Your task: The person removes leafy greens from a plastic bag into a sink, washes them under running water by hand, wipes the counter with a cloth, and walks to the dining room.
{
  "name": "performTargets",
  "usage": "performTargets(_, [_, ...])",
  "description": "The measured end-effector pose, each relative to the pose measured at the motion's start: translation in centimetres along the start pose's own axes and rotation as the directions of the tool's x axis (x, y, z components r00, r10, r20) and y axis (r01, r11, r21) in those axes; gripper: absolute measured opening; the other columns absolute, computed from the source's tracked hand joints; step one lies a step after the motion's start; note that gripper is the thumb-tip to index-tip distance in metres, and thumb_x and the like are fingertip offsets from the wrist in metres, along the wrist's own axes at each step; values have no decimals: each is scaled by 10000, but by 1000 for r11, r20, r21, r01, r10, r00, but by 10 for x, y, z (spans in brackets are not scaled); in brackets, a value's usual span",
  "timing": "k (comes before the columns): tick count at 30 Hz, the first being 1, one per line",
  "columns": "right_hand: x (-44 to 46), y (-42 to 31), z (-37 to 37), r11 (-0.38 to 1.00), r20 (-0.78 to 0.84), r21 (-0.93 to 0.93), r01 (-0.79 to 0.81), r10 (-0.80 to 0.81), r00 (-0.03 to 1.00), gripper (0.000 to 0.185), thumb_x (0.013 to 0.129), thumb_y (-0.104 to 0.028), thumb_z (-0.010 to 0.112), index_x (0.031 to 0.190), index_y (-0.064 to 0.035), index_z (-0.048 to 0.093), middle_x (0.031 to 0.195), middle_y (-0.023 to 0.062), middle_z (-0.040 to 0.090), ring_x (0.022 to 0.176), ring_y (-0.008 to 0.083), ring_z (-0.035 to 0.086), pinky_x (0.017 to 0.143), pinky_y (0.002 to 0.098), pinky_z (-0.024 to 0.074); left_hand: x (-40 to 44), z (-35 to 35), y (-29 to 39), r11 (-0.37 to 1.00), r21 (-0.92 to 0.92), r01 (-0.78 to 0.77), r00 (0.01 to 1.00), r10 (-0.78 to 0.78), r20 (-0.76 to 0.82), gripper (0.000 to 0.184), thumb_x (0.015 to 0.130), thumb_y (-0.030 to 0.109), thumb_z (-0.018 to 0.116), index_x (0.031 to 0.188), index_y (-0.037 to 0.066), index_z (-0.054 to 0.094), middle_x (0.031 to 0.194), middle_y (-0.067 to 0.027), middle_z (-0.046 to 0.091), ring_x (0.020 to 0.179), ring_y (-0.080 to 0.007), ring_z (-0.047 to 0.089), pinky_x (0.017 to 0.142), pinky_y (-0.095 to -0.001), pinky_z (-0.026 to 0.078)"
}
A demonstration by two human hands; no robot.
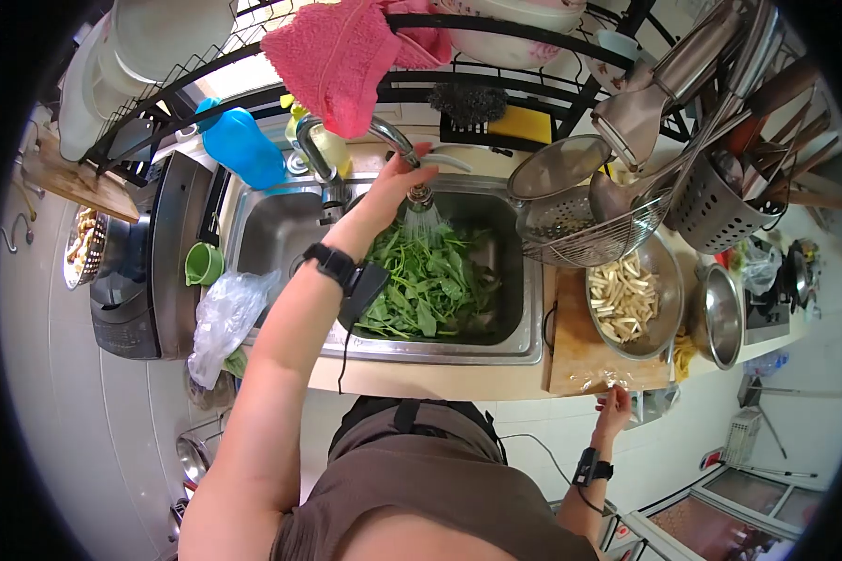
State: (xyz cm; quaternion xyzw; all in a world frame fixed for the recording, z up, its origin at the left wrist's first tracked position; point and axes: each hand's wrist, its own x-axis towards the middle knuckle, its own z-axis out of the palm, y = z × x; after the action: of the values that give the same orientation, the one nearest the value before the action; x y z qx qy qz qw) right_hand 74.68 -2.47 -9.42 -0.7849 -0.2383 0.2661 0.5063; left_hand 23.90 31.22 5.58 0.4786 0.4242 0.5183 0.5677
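Note:
My left hand [404, 182] reaches over the sink and is closed around the end of the chrome faucet [384, 131]. Water sprays from the spray head [421, 194] below my fingers. It falls onto a heap of leafy greens [428, 285], which fills much of the right sink basin [507, 318]. At the front edge of the wooden cutting board [571, 360], my right hand [615, 409] hangs low with loosely bent fingers and nothing visible in them. Wet, shiny spots lie on the board just above its fingertips.
On the board stands a metal bowl [669, 297] of pale cut pieces, with another steel bowl [720, 323] beside it. Wire strainers [571, 224] and hanging utensils crowd the right. A plastic bag [234, 318] and green cup [203, 265] sit left. A pink towel [332, 61] drapes from the rack.

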Motion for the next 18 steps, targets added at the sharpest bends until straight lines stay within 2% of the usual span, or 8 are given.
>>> performTargets(5, [-22, -28, 4, 997, 31, -55, 51, -49, 998, 160, 934, -152, 609, 1031, -25, 621, 797, 43, 625, 581, 96, 598, 459, 214, 469, -1, -12, -11, 973, 54, 225, 974, -224, -23, 220, 969, 351, 553, 1074, 158, 560, 1077, 3, 639, 1071, -100, 528, 901, -314, 367])
performTargets(8, [-31, -31, 2, 994, 53, -93, 61, -56, 997, 157, 930, -143, 611, 1025, -19, 623, 803, 50, 627, 581, 100, 605, 457, 216, 475, -31, -17, -18, 979, 98, 181, 983, -182, 2, 212, 980, 331, 542, 1093, 152, 562, 1052, -6, 635, 1046, -101, 549, 902, -306, 378])
performTargets(9, [-34, -30, 3, 995, 54, -87, 54, -50, 997, 155, 929, -141, 611, 1022, -18, 625, 814, 54, 630, 581, 103, 607, 459, 215, 477, -44, -15, -17, 988, 18, 153, 988, -153, -30, 168, 979, 227, 564, 1056, 78, 564, 941, -22, 635, 931, -106, 565, 830, -260, 411])
performTargets(12, [-44, -36, 16, 993, 99, -104, 48, -38, 994, 153, 927, -139, 611, 1022, -19, 627, 838, 59, 640, 584, 109, 610, 466, 218, 484, -76, -22, -18, 996, 63, 58, 998, -57, -9, 179, 984, 202, 556, 1090, 59, 549, 980, -35, 640, 976, -114, 576, 896, -278, 421])
performTargets(13, [-47, -39, 22, 991, 143, -124, 50, -32, 989, 154, 925, -138, 612, 1024, -21, 628, 851, 60, 645, 587, 113, 611, 471, 222, 489, -84, -28, -18, 992, 75, 100, 994, -103, 36, 341, 960, 199, 588, 1249, 38, 506, 1111, -70, 622, 1109, -156, 556, 991, -309, 394])
performTargets(14, [-48, -40, 28, 991, 147, -126, 50, -31, 989, 154, 925, -138, 612, 1024, -21, 628, 851, 60, 645, 587, 113, 611, 471, 222, 489, -91, -35, -29, 992, 76, 102, 994, -105, 31, 341, 960, 199, 588, 1249, 38, 506, 1111, -70, 622, 1109, -156, 556, 991, -309, 394])
performTargets(17, [-46, -40, 46, 976, 240, -184, 120, -73, 968, 166, 916, -133, 617, 1041, -24, 630, 874, 59, 666, 615, 128, 621, 500, 253, 506, -111, -51, -49, 890, 452, 57, 997, -24, -79, 795, 844, 281, 718, 1492, 105, 292, 1421, -168, 437, 1337, -251, 399, 1076, -357, 318])
performTargets(18, [-46, -44, 51, 976, 237, -183, 119, -74, 969, 166, 916, -133, 617, 1041, -24, 630, 874, 59, 666, 615, 128, 621, 500, 253, 506, -115, -64, -74, 890, 452, 54, 997, -22, -75, 795, 844, 281, 718, 1492, 105, 292, 1421, -168, 437, 1337, -251, 399, 1076, -357, 318])
